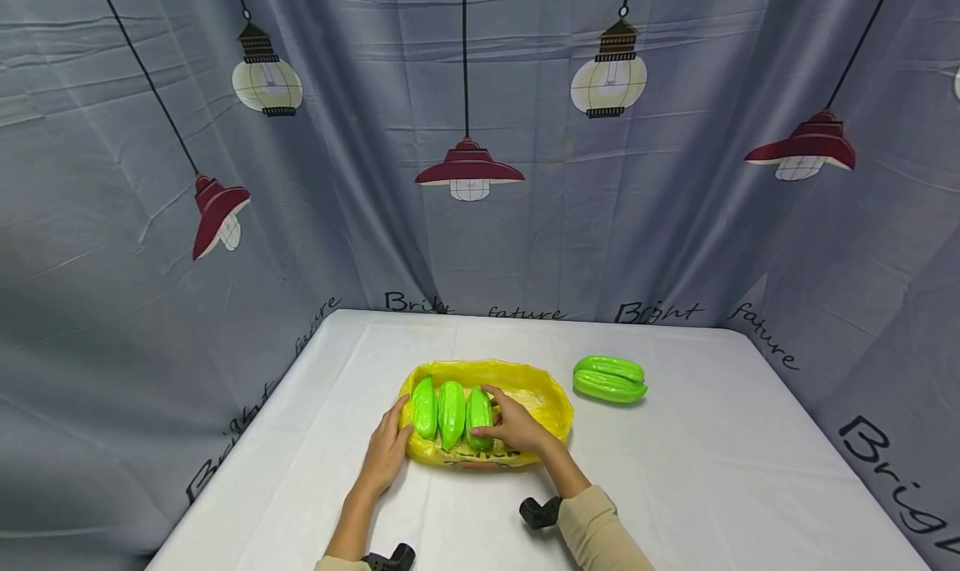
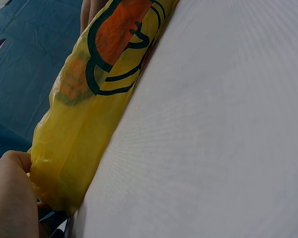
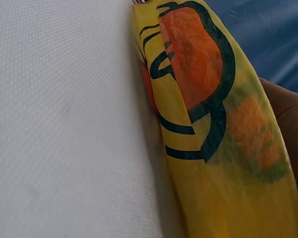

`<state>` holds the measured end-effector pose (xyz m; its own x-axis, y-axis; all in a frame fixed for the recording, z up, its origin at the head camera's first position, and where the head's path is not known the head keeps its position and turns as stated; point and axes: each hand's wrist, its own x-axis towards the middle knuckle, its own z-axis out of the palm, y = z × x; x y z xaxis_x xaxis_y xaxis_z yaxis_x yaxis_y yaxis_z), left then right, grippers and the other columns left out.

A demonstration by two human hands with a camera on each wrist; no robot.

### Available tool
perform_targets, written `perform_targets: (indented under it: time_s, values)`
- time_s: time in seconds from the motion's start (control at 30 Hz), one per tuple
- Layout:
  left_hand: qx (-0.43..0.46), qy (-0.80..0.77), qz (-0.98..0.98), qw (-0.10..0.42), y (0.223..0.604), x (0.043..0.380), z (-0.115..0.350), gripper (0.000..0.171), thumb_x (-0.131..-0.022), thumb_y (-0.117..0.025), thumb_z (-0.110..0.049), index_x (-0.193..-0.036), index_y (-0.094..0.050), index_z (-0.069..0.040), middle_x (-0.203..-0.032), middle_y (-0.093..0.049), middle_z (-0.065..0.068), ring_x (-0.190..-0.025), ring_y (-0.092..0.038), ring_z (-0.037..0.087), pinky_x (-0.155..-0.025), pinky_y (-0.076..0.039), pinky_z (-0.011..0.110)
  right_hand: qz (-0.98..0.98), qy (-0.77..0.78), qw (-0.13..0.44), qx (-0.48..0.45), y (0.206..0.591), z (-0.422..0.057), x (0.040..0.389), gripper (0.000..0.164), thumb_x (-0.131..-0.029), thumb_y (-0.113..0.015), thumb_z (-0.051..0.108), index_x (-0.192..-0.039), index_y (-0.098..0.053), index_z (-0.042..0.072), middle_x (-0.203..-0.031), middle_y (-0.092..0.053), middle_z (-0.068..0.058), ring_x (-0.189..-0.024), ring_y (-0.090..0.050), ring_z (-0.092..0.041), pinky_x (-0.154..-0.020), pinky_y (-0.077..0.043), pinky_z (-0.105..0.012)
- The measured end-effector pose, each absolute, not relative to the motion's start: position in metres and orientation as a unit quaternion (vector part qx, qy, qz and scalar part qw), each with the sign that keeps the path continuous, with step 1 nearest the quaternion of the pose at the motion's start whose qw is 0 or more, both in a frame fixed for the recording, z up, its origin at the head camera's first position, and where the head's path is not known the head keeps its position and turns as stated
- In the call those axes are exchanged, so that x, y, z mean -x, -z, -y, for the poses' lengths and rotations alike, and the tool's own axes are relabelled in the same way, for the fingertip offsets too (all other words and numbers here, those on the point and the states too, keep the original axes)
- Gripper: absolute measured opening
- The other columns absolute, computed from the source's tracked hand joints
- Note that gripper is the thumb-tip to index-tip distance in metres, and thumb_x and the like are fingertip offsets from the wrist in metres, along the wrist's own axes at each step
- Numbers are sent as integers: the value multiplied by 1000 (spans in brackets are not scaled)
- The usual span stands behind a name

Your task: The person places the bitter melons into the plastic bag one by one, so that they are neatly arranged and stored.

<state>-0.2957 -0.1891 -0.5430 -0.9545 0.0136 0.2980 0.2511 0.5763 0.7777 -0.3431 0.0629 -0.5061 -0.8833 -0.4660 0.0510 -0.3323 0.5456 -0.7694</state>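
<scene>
A yellow plastic bag (image 1: 540, 379), spread into a low oval with a raised rim, stands on the white table. Three glossy green ridged fruits lie side by side in it: a left one (image 1: 424, 408), a middle one (image 1: 452, 413) and a right one (image 1: 478, 417). My right hand (image 1: 519, 428) reaches over the rim and holds the right fruit between thumb and fingers. At the bag's left end, my left hand (image 1: 388, 442) grips the rim. In the left wrist view that hand (image 2: 12, 193) is at the bag's edge. An orange print (image 3: 193, 54) shows on the bag's front.
Another green ridged fruit (image 1: 610, 379) lies on the white table (image 1: 697, 471), right of the bag and farther back. A blue-grey curtain (image 1: 525, 246) printed with lamps hangs behind and along both sides. Black wrist devices (image 1: 540, 513) sit at both sleeves.
</scene>
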Motion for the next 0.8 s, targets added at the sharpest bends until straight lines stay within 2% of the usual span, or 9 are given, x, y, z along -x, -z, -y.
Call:
perform_targets:
  time_s: [0.13,0.4,0.63,0.8]
  values:
    - [74,455,878,131,542,295,189,49,-97,-42,-16,-144,-30,-15,-140,-36,20,-127,-33,41,-101,-25,58,-874,420,82,233,506,-61,344,86,-77,-72,37,-144,-27,6,-103,-53,-6,-76,-48,-15,-67,-43,-30]
    - [71,454,879,129,542,295,189,49,-97,-42,-16,-144,-30,-15,-140,-36,19,-127,-32,42,-101,-24,59,-874,418,84,233,509,-60,347,87,-77,-72,39,-144,-27,7,-102,-52,-6,-75,-48,-15,-65,-43,-29]
    - [74,451,880,133,545,296,189,49,-97,-41,-17,-144,-30,-16,-140,-36,19,-127,-33,42,-101,-23,60,-877,415,85,227,510,-60,346,88,-77,-72,41,-144,-26,8,-120,-51,-14,-81,-51,-15,-70,-45,-31]
    - [74,449,880,134,545,297,190,49,-97,-42,-17,-145,-30,-16,-140,-36,20,-127,-33,42,-101,-24,60,-881,411,81,221,509,-61,345,87,-77,-71,41,-144,-27,9,-118,-52,-13,-87,-51,-17,-78,-45,-35]
